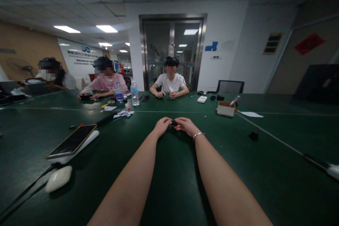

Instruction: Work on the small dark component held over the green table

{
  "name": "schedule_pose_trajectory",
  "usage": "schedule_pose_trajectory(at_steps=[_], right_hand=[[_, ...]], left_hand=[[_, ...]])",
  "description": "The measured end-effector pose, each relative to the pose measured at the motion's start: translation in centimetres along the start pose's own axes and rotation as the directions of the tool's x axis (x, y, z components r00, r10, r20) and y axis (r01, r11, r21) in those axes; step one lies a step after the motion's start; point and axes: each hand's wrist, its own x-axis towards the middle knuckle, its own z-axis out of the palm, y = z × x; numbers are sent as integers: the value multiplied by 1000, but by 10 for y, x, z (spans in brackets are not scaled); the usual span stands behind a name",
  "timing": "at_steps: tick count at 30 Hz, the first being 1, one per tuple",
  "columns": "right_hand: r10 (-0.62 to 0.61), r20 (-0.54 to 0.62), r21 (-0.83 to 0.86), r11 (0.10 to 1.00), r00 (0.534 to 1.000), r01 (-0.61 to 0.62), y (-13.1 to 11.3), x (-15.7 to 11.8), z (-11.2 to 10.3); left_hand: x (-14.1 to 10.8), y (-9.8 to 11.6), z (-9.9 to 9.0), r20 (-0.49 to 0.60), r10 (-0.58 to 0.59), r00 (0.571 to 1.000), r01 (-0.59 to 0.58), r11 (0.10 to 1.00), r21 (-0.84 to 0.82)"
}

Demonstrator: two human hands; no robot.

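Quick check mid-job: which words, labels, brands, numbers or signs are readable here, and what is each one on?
No text reads clearly.
White wall sign: blue logo and rows of dark characters, too blurred to read.
Red diamond-shaped sign: dark marking, too blurred to read.
Left bottle and right bottle: labels too small to read.
Small black object in the left hand and right hand: no lettering visible.

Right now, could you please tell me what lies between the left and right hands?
The head view shows a small dark object there, held between the left hand and the right hand.
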Motion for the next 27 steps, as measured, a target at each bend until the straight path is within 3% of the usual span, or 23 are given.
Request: schedule_pose_trajectory(at_steps=[27], right_hand=[[-11,-7,15,1000,1000,11,0,-1,0]], left_hand=[[-3,6,2,24,-27,999,29,992,-123]])
